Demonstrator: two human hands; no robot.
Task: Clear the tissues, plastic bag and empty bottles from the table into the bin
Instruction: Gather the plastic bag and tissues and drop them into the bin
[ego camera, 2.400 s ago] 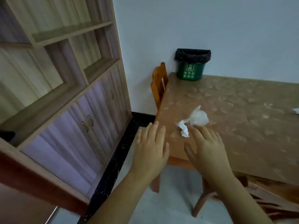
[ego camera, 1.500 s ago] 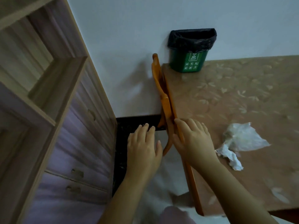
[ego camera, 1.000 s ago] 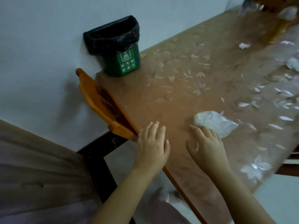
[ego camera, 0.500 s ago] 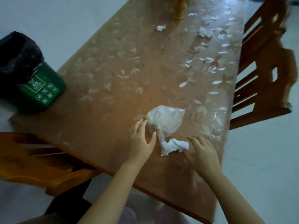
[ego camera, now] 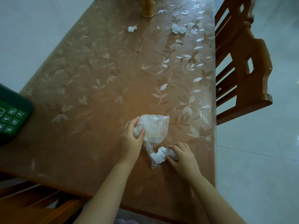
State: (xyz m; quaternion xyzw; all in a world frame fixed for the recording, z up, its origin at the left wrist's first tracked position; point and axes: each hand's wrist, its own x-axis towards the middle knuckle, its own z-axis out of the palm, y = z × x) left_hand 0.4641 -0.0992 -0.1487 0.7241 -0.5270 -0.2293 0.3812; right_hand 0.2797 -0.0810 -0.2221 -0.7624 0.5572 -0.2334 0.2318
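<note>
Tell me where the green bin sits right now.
In the head view the green bin sits at the far left edge of the table, cut off by the frame, well left of the left hand.

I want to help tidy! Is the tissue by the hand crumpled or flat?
Crumpled. The tissue is bunched into a lump under the right hand.

green bin [ego camera: 13, 117], leaf-patterned brown table [ego camera: 113, 75]

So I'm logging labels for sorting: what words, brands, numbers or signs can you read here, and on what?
No readable words or numbers.
Green bin: rows of small white pictogram icons, not legible as text.
Golden bottle: no label visible.
Plastic bag and tissues: no print visible.
</note>
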